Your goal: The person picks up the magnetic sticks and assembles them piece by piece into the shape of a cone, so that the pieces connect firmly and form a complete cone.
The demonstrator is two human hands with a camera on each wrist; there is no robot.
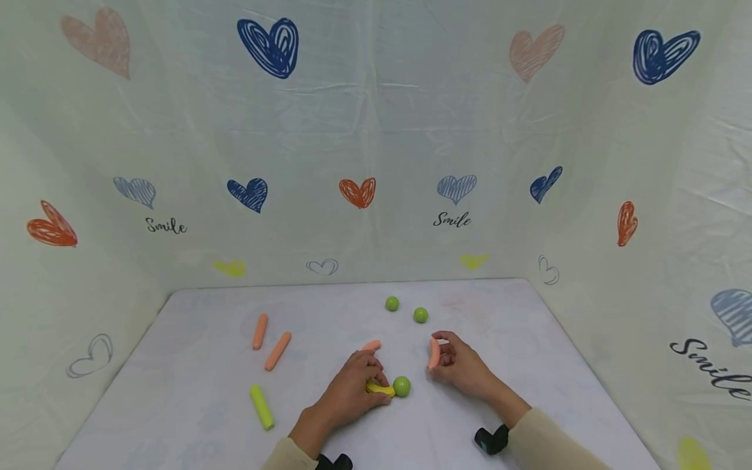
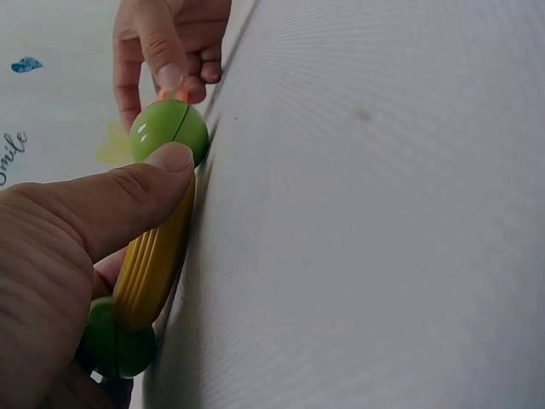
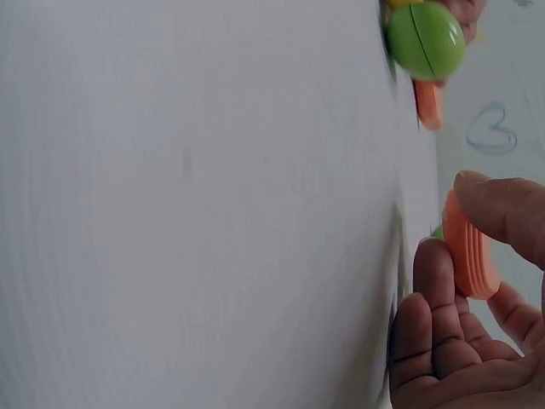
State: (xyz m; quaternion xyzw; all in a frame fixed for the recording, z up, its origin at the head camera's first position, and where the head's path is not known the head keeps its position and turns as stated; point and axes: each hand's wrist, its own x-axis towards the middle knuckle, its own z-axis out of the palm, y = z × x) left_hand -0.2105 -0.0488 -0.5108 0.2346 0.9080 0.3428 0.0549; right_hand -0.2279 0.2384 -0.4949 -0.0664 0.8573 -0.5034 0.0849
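Note:
My left hand [image 1: 352, 386] grips a yellow curved, ridged stick [image 1: 382, 390] low over the table, its thumb along the near end. A green ball [image 1: 402, 386] sits at the stick's right end. In the left wrist view a second green ball [image 2: 119, 351] shows at the other end, partly covered by the hand. Just beyond the left fingers an orange piece [image 1: 372, 345] is partly hidden. To the right, my right hand [image 1: 461, 367] pinches an orange curved stick [image 3: 470, 251] between thumb and fingers, holding it upright.
Two green balls [image 1: 420, 315] lie farther back on the white table [image 1: 194, 365]. At the left are two straight orange sticks [image 1: 278, 351] and a thicker yellow-green stick [image 1: 262, 407]. A curtain printed with hearts [image 1: 358, 193] hangs behind and along the sides.

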